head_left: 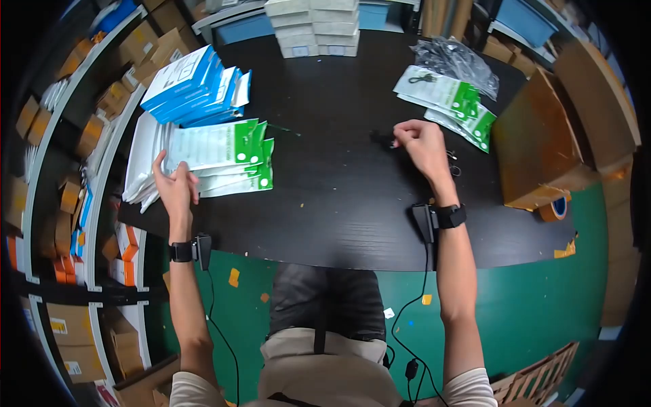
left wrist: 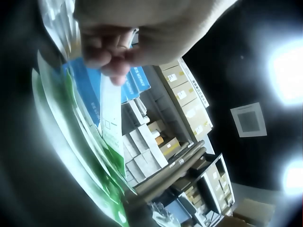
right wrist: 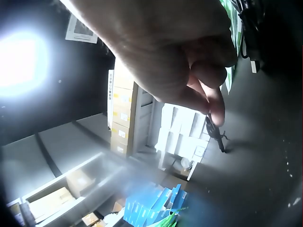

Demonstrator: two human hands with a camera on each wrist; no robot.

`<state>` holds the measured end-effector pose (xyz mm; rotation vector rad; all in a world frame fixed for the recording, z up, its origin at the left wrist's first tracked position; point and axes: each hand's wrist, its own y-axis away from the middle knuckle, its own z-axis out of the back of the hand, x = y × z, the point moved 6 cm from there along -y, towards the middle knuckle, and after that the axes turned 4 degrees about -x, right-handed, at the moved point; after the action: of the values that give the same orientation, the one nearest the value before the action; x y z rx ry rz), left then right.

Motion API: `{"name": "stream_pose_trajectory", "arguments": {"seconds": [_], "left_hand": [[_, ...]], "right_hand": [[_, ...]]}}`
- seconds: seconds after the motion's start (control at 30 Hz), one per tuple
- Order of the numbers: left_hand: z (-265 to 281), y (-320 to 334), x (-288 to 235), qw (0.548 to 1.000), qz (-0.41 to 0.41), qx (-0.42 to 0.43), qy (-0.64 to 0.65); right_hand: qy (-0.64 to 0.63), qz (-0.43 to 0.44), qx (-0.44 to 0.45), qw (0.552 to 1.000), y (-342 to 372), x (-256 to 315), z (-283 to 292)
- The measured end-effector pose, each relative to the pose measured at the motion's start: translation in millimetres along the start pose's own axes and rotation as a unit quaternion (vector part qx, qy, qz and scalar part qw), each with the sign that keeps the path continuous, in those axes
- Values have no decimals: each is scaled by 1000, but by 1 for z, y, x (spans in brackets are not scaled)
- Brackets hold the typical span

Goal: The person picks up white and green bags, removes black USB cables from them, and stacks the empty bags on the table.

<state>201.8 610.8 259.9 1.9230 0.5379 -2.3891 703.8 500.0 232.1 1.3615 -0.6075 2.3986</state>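
Note:
My left hand (head_left: 178, 188) is at the left end of a stack of white-and-green plastic pouches (head_left: 210, 146). In the left wrist view its fingertips (left wrist: 116, 71) pinch the end of an upper pouch (left wrist: 111, 111). Over the dark table my right hand (head_left: 424, 148) pinches a small black cable (head_left: 383, 140) between thumb and fingers. The right wrist view shows this cable (right wrist: 215, 132) hanging from the fingertips, close over the tabletop. Beside the right wrist lie more cable pieces (head_left: 454, 166), partly hidden by the hand.
Blue-and-white boxes (head_left: 183, 81) are stacked behind the pouches. White boxes (head_left: 313, 27) stand at the far edge. Back right lie pouches with a cable inside (head_left: 434, 91) and a grey plastic bag (head_left: 454, 61). A cardboard box (head_left: 542, 142) and orange tape roll (head_left: 555, 209) are at right.

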Motion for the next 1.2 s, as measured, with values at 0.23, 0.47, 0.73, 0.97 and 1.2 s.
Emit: {"name": "stream_pose_trajectory", "arguments": {"seconds": [0.23,0.47,0.73,0.97,1.2], "left_hand": [[-11,9,-38,998,25,33,-43],[-167,99,-84,916,42,389,90],[-273,94,-28,856,150,451,203],[-274,90,-14,839,196,430,270],[-273,84,-14,830,179,447,282]], "right_hand": [[33,-7,-36,999,4,15,14],[67,22,-97,993,-2,7,26],[65,23,-169,983,1,18,45],[321,-10,-148,935,-53,19,93],[471,-170,-104,860,-104,-47,98]]}}
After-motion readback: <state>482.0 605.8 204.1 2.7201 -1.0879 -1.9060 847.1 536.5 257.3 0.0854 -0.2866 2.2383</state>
